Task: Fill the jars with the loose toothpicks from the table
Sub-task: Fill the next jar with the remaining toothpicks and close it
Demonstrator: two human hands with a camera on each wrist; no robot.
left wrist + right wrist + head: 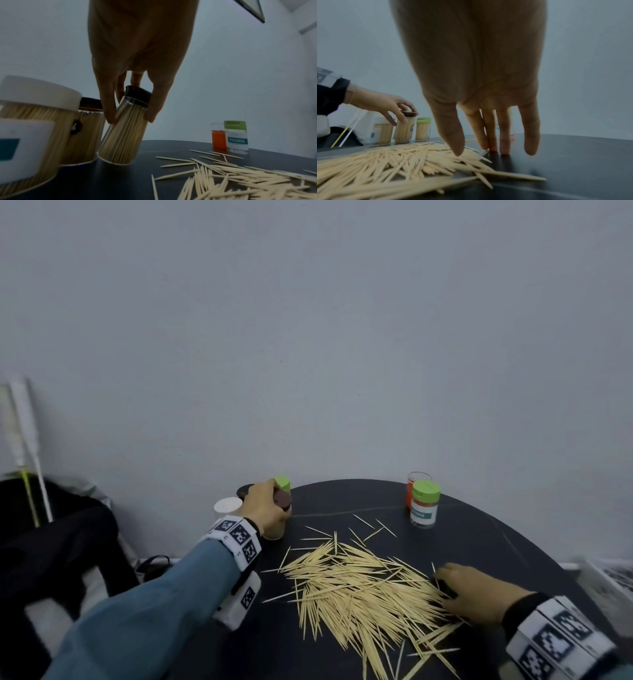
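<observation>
A pile of loose toothpicks lies in the middle of the black round table. My left hand grips a full brown-lidded jar near its top and holds it tilted at the table's far left. My right hand has straight fingers; the fingertips touch the table at the pile's right edge. An empty green-lidded jar stands at the back right beside an open jar with an orange label.
More full jars cluster by the left hand: a white-lidded one, a brown-lidded one and a green-lidded one. A black bag sits left of the table, white boxes at the right.
</observation>
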